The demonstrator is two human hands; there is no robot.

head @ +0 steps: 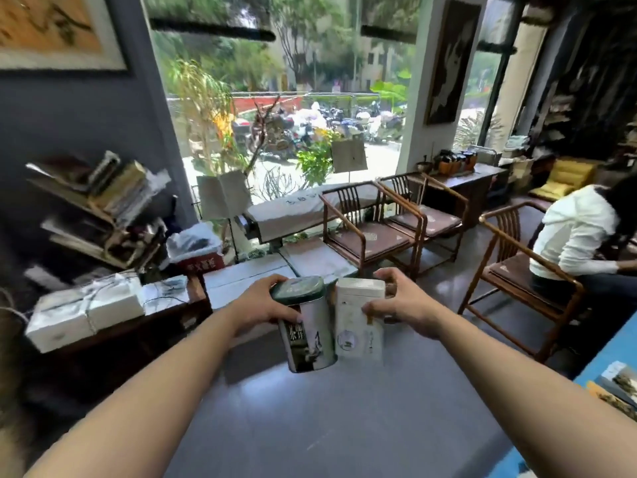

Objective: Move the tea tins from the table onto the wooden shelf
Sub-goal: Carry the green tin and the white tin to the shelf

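The left hand is closed around the upper part of a round metal tea tin with a dark green lid and a grey printed body, the fingers over the lid rim and the thumb on the side facing the camera. The right hand grips a white rectangular tea tin with a small round emblem in the same way, near its top. Both tins are in the air over the grey floor, side by side and almost touching, and both tilt with the bottoms toward the person. I judge that the step in hand is the carrying, with the placing not yet done. Left of the green-lidded tin, and farther from the person, stands a slanted wooden shelf with books and papers; whether this is the target shelf I cannot tell. Nearer on that side is a low dark wooden bench with white paper-wrapped bundles tied with string. To do this step well, I would keep the two tins apart so they do not knock, bring them upright before the shelf, and put down one first, because the shelf boards look crowded. To the right of the white tin there are brown wooden chairs, and a person in a white top sits on one
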